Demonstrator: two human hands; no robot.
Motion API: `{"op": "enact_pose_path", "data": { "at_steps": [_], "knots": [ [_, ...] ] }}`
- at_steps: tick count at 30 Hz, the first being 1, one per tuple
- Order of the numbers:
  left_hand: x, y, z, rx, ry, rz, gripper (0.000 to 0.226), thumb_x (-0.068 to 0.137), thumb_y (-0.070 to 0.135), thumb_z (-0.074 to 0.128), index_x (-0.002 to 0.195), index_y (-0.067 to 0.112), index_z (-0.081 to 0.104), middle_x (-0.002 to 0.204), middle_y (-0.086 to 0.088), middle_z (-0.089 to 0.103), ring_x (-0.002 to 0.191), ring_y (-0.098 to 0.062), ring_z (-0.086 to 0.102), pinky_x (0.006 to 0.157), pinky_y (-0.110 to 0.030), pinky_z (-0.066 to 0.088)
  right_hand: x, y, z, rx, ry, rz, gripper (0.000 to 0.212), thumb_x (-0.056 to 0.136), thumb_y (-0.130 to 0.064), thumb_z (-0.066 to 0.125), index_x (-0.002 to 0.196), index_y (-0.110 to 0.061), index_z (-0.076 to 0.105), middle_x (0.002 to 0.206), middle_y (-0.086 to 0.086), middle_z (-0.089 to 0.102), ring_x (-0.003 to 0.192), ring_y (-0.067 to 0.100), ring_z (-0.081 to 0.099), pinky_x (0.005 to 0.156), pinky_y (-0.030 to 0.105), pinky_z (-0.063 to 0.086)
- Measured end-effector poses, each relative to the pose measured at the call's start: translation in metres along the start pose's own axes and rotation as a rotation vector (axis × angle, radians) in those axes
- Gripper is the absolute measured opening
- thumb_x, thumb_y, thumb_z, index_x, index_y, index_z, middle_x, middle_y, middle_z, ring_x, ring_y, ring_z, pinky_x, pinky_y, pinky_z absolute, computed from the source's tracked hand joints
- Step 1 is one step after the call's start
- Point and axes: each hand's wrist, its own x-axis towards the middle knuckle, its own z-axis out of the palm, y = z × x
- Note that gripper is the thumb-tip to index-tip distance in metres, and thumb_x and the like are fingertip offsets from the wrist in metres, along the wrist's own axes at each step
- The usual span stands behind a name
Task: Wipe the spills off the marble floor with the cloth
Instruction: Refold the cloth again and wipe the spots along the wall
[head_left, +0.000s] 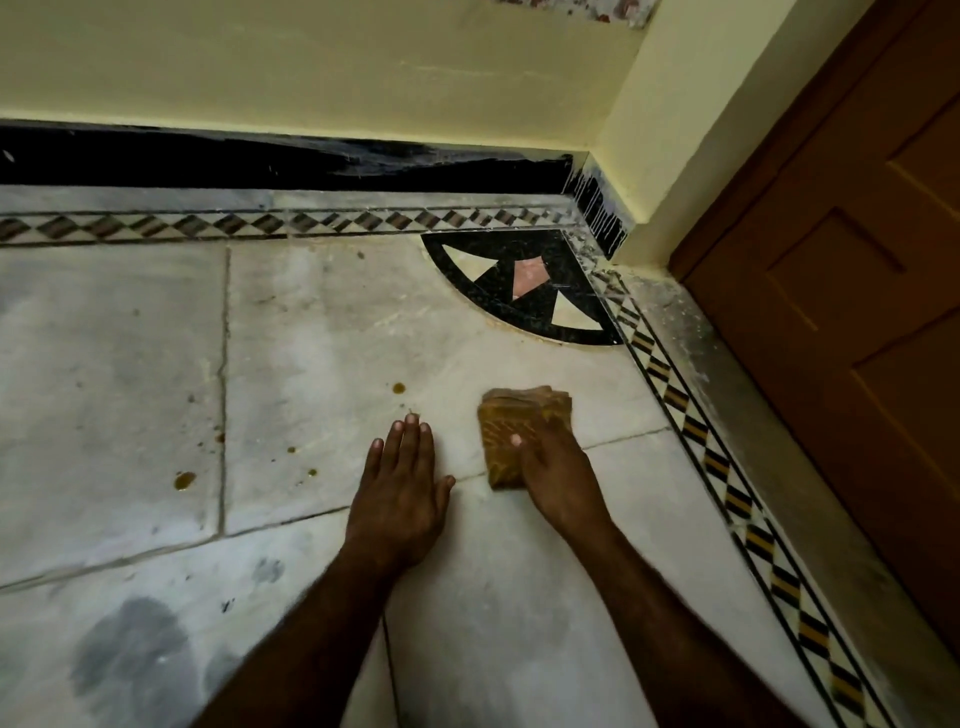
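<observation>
A folded yellow-brown cloth (511, 427) lies on the white marble floor (322, 332). My right hand (558, 470) presses down on its near right part, fingers over the fabric. My left hand (401, 486) rests flat on the floor to the left of the cloth, fingers together, holding nothing. Brown spill drops dot the floor: one (398, 387) just beyond my left fingertips, a larger one (184, 480) far to the left, and small ones (292, 450) between.
A black quarter-circle inlay (524, 288) fills the floor corner ahead. Patterned border strips run along the black skirting (260, 163) and the right side. A brown wooden door (852, 291) stands at the right. Cream walls meet in the corner.
</observation>
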Motion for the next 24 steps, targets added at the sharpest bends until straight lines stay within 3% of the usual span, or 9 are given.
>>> {"op": "enact_pose_path", "data": {
  "at_steps": [4, 6, 8, 11, 16, 18, 22, 24],
  "knots": [
    [0.023, -0.01, 0.02, 0.045, 0.049, 0.021, 0.071, 0.099, 0.044, 0.027, 0.152, -0.002, 0.036, 0.16, -0.023, 0.032, 0.148, -0.037, 0.034, 0.121, -0.045, 0.015, 0.039, 0.022, 0.026, -0.29, -0.03, 0.003, 0.064, 0.109, -0.045, 0.032, 0.163, -0.018, 0.013, 0.171, 0.014, 0.012, 0.157, 0.035, 0.011, 0.127, 0.045, 0.014],
    [0.029, -0.013, 0.026, 0.04, 0.069, 0.029, 0.07, 0.1, 0.044, 0.029, 0.15, -0.003, 0.038, 0.158, -0.023, 0.035, 0.146, -0.038, 0.037, 0.119, -0.046, 0.016, 0.054, 0.027, 0.041, -0.455, -0.003, -0.031, 0.069, 0.107, -0.052, 0.021, 0.163, -0.019, -0.003, 0.172, 0.014, 0.003, 0.159, 0.034, -0.001, 0.128, 0.049, 0.009],
    [0.032, -0.016, 0.031, 0.03, 0.111, 0.017, 0.071, 0.101, 0.047, 0.029, 0.152, -0.001, 0.036, 0.161, -0.022, 0.032, 0.149, -0.035, 0.033, 0.121, -0.046, 0.017, 0.061, 0.032, 0.055, -0.571, 0.088, -0.114, 0.071, 0.104, -0.055, 0.014, 0.163, -0.017, 0.003, 0.171, 0.016, 0.01, 0.159, 0.036, 0.004, 0.128, 0.053, 0.011],
    [0.031, -0.019, 0.036, 0.032, 0.17, 0.018, 0.071, 0.101, 0.048, 0.032, 0.153, -0.001, 0.034, 0.162, -0.02, 0.03, 0.15, -0.033, 0.03, 0.123, -0.046, 0.02, 0.052, 0.031, 0.066, -0.636, 0.14, -0.227, 0.07, 0.107, -0.053, 0.018, 0.163, -0.012, 0.019, 0.169, 0.016, 0.02, 0.157, 0.035, 0.015, 0.127, 0.054, 0.015],
    [0.03, -0.02, 0.036, 0.021, 0.208, 0.023, 0.07, 0.103, 0.047, 0.033, 0.155, 0.0, 0.031, 0.163, -0.019, 0.027, 0.152, -0.031, 0.027, 0.123, -0.048, 0.025, -0.001, 0.047, 0.07, -0.675, 0.168, -0.487, 0.065, 0.107, -0.045, 0.041, 0.159, -0.007, 0.029, 0.167, 0.019, 0.025, 0.156, 0.038, 0.018, 0.12, 0.058, 0.031],
    [0.03, -0.019, 0.035, 0.018, 0.195, 0.016, 0.07, 0.102, 0.047, 0.032, 0.155, 0.001, 0.03, 0.164, -0.018, 0.025, 0.152, -0.031, 0.027, 0.122, -0.048, 0.025, 0.001, 0.059, 0.061, -0.659, 0.208, -0.422, 0.063, 0.107, -0.041, 0.042, 0.157, -0.005, 0.033, 0.164, 0.022, 0.029, 0.154, 0.041, 0.024, 0.115, 0.06, 0.036],
    [0.031, -0.019, 0.038, 0.032, 0.234, 0.011, 0.068, 0.102, 0.044, 0.034, 0.154, 0.0, 0.033, 0.163, -0.019, 0.029, 0.151, -0.031, 0.029, 0.121, -0.049, 0.029, 0.069, 0.03, 0.063, -0.551, 0.221, -0.046, 0.067, 0.104, -0.049, 0.024, 0.16, -0.012, 0.028, 0.164, 0.02, 0.032, 0.151, 0.042, 0.031, 0.115, 0.061, 0.035],
    [0.031, -0.02, 0.041, 0.052, 0.281, 0.029, 0.065, 0.102, 0.039, 0.036, 0.153, -0.001, 0.035, 0.161, -0.02, 0.032, 0.15, -0.032, 0.031, 0.12, -0.05, 0.03, 0.082, 0.006, 0.079, -0.583, 0.214, -0.136, 0.066, 0.105, -0.048, 0.018, 0.161, -0.014, 0.024, 0.164, 0.019, 0.032, 0.152, 0.041, 0.03, 0.12, 0.06, 0.028]
  ]
}}
